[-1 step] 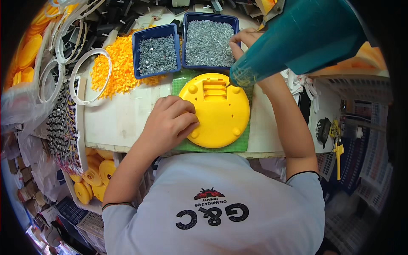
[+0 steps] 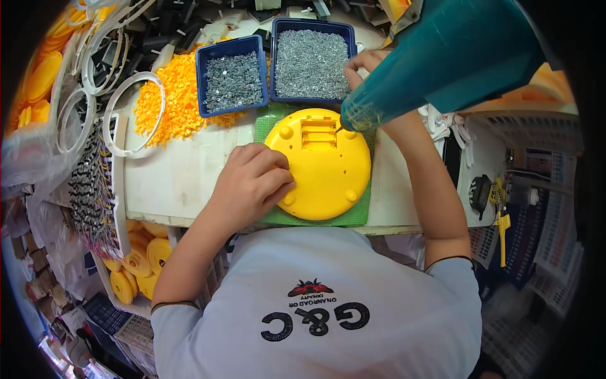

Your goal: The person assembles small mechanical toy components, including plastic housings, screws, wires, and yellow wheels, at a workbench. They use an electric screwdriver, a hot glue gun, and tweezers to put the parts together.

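A round yellow plastic casing [image 2: 322,177] lies on a green mat [image 2: 270,120], its battery compartment [image 2: 319,134] facing up. My left hand [image 2: 255,177] grips the casing's left side with curled fingers; some fingertips are hidden. A large teal electric screwdriver [image 2: 429,66] slants down from the upper right. Its thin bit meets the casing just right of the battery compartment. Behind the screwdriver, my right hand [image 2: 365,64] is mostly hidden, with bent fingers showing along the tool's far left side. It appears closed around the screwdriver.
Two blue bins hold small metal screws: a smaller bin [image 2: 201,82] and a larger bin [image 2: 278,96]. Yellow small parts [image 2: 170,101] are heaped at the left, beside white rings [image 2: 108,120] and a wired-parts tray [image 2: 118,189]. White parts [image 2: 435,126] lie to the right.
My right fingers have shifted very slightly to the right and nearer me. The casing and my left hand stay in place.
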Available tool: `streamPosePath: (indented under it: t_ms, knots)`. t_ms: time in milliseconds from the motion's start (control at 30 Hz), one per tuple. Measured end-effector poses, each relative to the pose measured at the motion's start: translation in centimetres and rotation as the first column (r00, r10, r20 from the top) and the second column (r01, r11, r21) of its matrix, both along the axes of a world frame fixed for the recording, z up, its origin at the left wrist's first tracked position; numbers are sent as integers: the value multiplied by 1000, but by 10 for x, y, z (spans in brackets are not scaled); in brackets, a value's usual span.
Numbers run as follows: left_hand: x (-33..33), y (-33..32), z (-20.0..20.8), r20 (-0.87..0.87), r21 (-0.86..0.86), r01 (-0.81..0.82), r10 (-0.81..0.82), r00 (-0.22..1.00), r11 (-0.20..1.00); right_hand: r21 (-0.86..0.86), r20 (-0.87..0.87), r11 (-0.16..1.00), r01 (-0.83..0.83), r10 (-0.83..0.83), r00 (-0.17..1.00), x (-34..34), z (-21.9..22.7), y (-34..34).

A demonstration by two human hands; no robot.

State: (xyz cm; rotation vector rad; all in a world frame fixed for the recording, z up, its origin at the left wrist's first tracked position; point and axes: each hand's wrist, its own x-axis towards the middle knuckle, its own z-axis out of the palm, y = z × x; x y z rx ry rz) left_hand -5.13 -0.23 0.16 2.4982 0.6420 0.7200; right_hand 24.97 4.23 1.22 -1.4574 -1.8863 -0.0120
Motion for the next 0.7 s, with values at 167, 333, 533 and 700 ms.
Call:
streamPosePath:
  t_ms: [167,333,533,700]
  knots:
    - [-2,0,-6,160,-339,-90,151,975,937,-262,-55,958,-115,104,993,-5,11,-88]
    - [2,5,-6,227,-465,-142,273,935,874,-240,-21,968,-73,70,997,-26,-2,-113]
    - [-2,5,-6,144,-275,-88,131,981,958,-196,199,977,-89,128,972,-26,14,-111]
    - [-2,-4,-8,67,-25,-56,57,996,998,-206,61,977,-59,73,995,4,17,-56]
